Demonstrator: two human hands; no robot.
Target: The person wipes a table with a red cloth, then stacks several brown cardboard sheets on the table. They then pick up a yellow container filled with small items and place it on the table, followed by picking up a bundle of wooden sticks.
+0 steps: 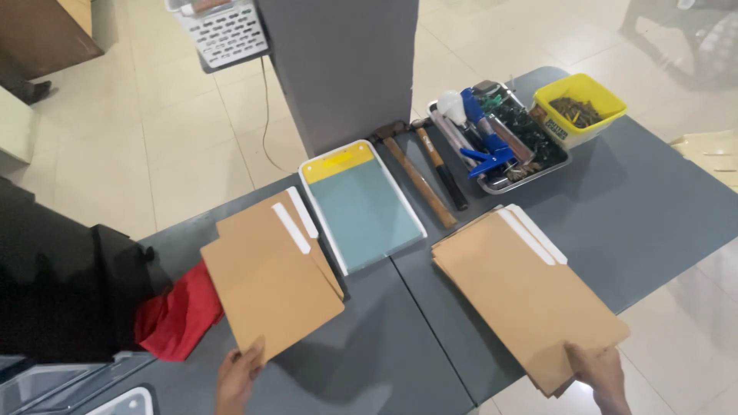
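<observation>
Left hand (238, 376) pinches near corner of left folders (269, 280); right hand (603, 373) clamps right folders (526, 296). Light, floppy, slippery stacks: support edges.

Single head cam, looks steeply down on grey table (653, 207) from its near edge, approx. arm's reach.

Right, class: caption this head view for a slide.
Left hand and right hand each grip a stack of tan folders on a grey table.
</observation>
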